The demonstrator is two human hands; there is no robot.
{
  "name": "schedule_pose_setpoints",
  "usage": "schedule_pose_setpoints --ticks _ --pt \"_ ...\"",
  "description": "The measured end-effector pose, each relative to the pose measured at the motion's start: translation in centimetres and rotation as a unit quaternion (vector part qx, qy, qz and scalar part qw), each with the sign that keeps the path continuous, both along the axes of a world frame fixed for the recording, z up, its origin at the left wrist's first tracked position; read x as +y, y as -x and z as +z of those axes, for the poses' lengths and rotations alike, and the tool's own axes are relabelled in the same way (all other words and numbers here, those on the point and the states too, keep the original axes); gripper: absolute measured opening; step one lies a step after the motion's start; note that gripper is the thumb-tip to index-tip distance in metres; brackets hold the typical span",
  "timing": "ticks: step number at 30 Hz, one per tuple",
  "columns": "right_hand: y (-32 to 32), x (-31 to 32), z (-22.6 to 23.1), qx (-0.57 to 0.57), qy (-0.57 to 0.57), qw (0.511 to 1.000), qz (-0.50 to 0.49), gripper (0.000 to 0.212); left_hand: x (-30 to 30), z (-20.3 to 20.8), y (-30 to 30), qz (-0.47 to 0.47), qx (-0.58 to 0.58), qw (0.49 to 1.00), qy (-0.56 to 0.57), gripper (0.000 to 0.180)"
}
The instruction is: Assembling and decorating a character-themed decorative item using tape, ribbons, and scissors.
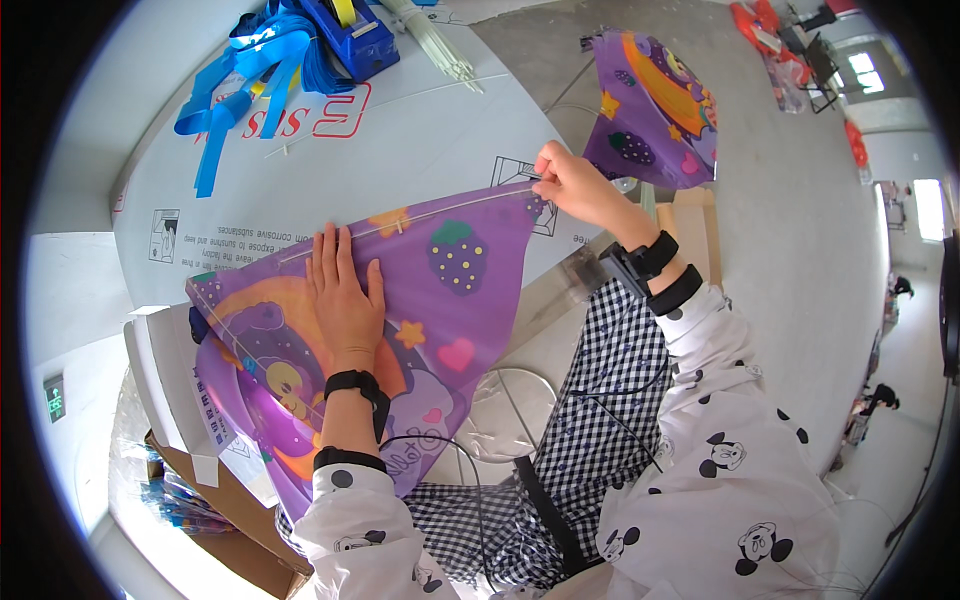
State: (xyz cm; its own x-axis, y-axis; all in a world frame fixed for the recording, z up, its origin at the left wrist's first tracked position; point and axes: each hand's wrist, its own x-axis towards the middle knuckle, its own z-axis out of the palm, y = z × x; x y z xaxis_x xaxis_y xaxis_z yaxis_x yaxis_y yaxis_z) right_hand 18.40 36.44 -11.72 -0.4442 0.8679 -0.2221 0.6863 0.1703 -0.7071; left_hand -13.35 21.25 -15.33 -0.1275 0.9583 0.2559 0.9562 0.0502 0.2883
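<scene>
A purple kite (495, 300) printed with strawberries, stars, a heart and a cartoon figure lies across the table's near side, its lower part hanging toward my lap. Along its far edge runs a thin pale rod (440, 212). My left hand (345, 300) rests flat on the fabric, fingers stretched out with the tips near the rod. At the kite's right corner, my right hand (580, 190) is closed in a pinch around the corner by the rod's end. Exactly what lies between those fingertips is partly hidden.
Blue ribbons (275, 55), a blue tape dispenser (365, 48) and a bundle of thin white rods (440, 50) lie on the far part of the white-covered table (400, 130). A second purple kite (650, 120) is beyond my right hand. A cardboard box (225, 555) stands lower left.
</scene>
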Motion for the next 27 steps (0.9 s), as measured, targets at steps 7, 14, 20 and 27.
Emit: schedule_pose_setpoints --ticks 7,14,20,27 --pt "1.4 -0.4 -0.1 -0.090 -0.080 0.993 -0.004 0.030 0.0 0.1 0.0 0.001 0.006 1.000 -0.004 0.051" --pt "1.9 0.5 2.0 -0.206 -0.081 0.974 -0.044 0.042 0.0 0.1 -0.1 -0.005 -0.001 1.000 -0.010 0.050" --pt "-0.2 0.8 3.9 -0.270 0.036 0.960 -0.067 0.044 0.0 0.2 -0.1 0.002 0.012 1.000 -0.009 0.051" --pt "-0.7 -2.3 2.0 0.300 0.060 0.919 -0.249 0.031 -0.1 -0.1 0.0 -0.003 0.001 1.000 -0.006 0.051"
